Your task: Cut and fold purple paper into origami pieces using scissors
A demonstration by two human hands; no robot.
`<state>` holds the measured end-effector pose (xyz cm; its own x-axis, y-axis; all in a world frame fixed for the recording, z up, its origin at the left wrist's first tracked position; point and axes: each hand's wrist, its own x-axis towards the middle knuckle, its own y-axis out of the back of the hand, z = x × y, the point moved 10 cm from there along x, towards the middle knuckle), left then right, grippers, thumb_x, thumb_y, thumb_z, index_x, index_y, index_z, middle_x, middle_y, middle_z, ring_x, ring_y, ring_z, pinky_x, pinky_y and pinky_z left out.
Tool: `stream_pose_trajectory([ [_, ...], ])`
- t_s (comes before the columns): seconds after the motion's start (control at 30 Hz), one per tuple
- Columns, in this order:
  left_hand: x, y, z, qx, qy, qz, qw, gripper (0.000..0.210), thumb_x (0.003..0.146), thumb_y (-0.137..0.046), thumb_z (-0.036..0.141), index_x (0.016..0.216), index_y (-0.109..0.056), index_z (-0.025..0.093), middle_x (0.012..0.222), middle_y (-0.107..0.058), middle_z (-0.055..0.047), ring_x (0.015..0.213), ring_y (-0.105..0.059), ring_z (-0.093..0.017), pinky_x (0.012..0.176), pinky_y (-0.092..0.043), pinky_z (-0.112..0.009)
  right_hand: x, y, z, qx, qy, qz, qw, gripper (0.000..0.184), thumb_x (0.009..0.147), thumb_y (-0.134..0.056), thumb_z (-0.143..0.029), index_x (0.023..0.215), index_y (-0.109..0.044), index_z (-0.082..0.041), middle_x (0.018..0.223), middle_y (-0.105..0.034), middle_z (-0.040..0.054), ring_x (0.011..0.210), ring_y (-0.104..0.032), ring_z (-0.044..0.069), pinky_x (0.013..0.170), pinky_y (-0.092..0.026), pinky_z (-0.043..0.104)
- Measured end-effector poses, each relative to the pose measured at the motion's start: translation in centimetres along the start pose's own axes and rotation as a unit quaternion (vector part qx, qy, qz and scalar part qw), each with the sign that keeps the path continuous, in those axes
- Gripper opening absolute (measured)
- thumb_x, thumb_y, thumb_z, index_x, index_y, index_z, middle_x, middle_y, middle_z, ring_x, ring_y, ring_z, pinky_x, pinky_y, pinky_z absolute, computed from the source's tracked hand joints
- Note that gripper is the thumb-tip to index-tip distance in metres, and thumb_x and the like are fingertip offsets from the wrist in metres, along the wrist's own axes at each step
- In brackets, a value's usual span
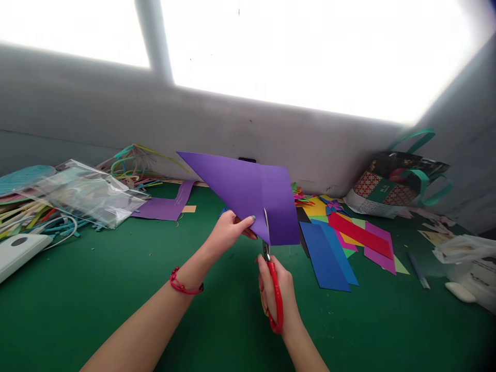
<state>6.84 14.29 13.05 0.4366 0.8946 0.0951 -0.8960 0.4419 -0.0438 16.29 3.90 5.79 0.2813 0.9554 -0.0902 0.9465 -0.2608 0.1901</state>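
Observation:
A sheet of purple paper (236,181) is held up above the table, with a triangular part on the left and a rectangular part on the right. Its lower left edge is pinched by my left hand (232,227), thumb on top. My right hand (277,284) grips the red handles of a pair of scissors (278,305). The scissor blades point away from me and have entered the paper from its lower edge, one blade showing on top along the cut. Part of the other blade is hidden beneath the sheet.
Blue paper strips (325,258) and a red strip (360,235) lie on the right. Beyond stands a patterned bag (383,188). At left are a clear plastic bag (104,196), colored pipe cleaners, a white device (23,253) and a purple offcut (163,207). A pen (418,268) lies far right.

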Motion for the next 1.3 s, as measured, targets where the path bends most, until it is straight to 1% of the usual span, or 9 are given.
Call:
stream_pose_trajectory([
  [0.1,-0.1,-0.1,0.1,-0.005,0.004,-0.004,1.0,0.019,0.075,-0.056,0.032,0.072,-0.057,0.014,0.062,-0.063,-0.002,0.054,-0.062,-0.017,0.06,-0.052,-0.031,0.1,0.0,0.0,-0.009,0.021,-0.015,1.0,0.037,0.08,-0.042,-0.054,0.076,-0.051,-0.018,0.049,-0.042,-0.0051,0.031,-0.033,0.006,0.028,-0.03,0.018],
  [0.3,-0.2,-0.4,0.1,-0.01,0.011,-0.011,1.0,0.018,0.075,-0.056,0.031,0.072,-0.057,0.014,0.062,-0.063,-0.003,0.053,-0.062,-0.017,0.061,-0.053,-0.032,0.2,-0.5,1.2,0.031,0.004,-0.022,0.999,0.039,0.08,-0.039,-0.056,0.08,-0.051,-0.019,0.052,-0.042,-0.0048,0.033,-0.034,0.007,0.027,-0.031,0.018],
  [0.47,-0.4,-1.9,-0.2,-0.004,0.009,-0.07,0.997,0.016,0.075,-0.056,0.029,0.075,-0.058,0.013,0.063,-0.065,-0.004,0.054,-0.063,-0.019,0.059,-0.053,-0.033,0.4,-0.2,1.3,0.06,-0.005,-0.014,0.998,0.039,0.081,-0.04,-0.054,0.091,-0.053,-0.019,0.054,-0.043,-0.0038,0.038,-0.037,0.008,0.031,-0.032,0.018],
  [0.57,-0.7,-2.5,-0.4,0.004,0.006,-0.092,0.996,0.017,0.077,-0.053,0.029,0.075,-0.059,0.014,0.062,-0.065,-0.005,0.055,-0.064,-0.019,0.059,-0.053,-0.031,0.5,0.1,1.2,0.075,-0.008,-0.008,0.997,0.036,0.081,-0.041,-0.053,0.083,-0.052,-0.019,0.054,-0.041,-0.0038,0.039,-0.038,0.009,0.032,-0.033,0.018],
  [0.67,-0.8,-2.8,-0.5,0.012,0.005,-0.105,0.994,0.018,0.079,-0.052,0.029,0.074,-0.06,0.014,0.06,-0.065,-0.004,0.055,-0.064,-0.019,0.058,-0.053,-0.03,0.5,0.1,1.4,0.086,-0.011,-0.009,0.996,0.035,0.082,-0.041,-0.051,0.074,-0.05,-0.018,0.053,-0.04,-0.0041,0.036,-0.035,0.007,0.031,-0.032,0.018],
  [0.83,-0.7,-2.6,-0.5,0.026,0.004,-0.1,0.995,0.02,0.079,-0.052,0.03,0.071,-0.061,0.013,0.059,-0.065,-0.004,0.055,-0.064,-0.019,0.057,-0.052,-0.029,0.4,0.1,1.0,0.103,0.006,-0.009,0.995,0.034,0.083,-0.04,-0.049,0.07,-0.048,-0.018,0.052,-0.041,-0.005,0.034,-0.035,0.006,0.032,-0.033,0.018],
  [1.0,-0.7,-2.7,-0.6,0.03,0.003,-0.102,0.994,0.021,0.079,-0.052,0.029,0.073,-0.062,0.012,0.059,-0.066,-0.005,0.056,-0.064,-0.019,0.058,-0.052,-0.029,0.6,0.3,1.0,0.089,0.009,-0.003,0.996,0.034,0.081,-0.043,-0.05,0.073,-0.052,-0.018,0.05,-0.044,-0.0053,0.033,-0.036,0.007,0.032,-0.034,0.018],
  [1.13,-0.7,-2.8,-0.5,0.024,0.003,-0.105,0.994,0.021,0.078,-0.052,0.029,0.071,-0.061,0.012,0.059,-0.065,-0.005,0.056,-0.064,-0.019,0.057,-0.052,-0.029,0.5,0.4,1.1,0.097,0.009,0.001,0.995,0.034,0.081,-0.044,-0.049,0.072,-0.051,-0.017,0.051,-0.045,-0.0044,0.032,-0.035,0.006,0.031,-0.034,0.018],
  [1.3,-0.6,-2.6,-0.6,0.016,0.002,-0.092,0.996,0.018,0.077,-0.054,0.029,0.073,-0.061,0.012,0.058,-0.065,-0.005,0.054,-0.064,-0.019,0.056,-0.052,-0.03,0.4,0.2,1.4,0.105,0.0,-0.005,0.994,0.035,0.079,-0.046,-0.05,0.079,-0.054,-0.016,0.048,-0.042,-0.0054,0.029,-0.033,0.005,0.027,-0.032,0.017],
])
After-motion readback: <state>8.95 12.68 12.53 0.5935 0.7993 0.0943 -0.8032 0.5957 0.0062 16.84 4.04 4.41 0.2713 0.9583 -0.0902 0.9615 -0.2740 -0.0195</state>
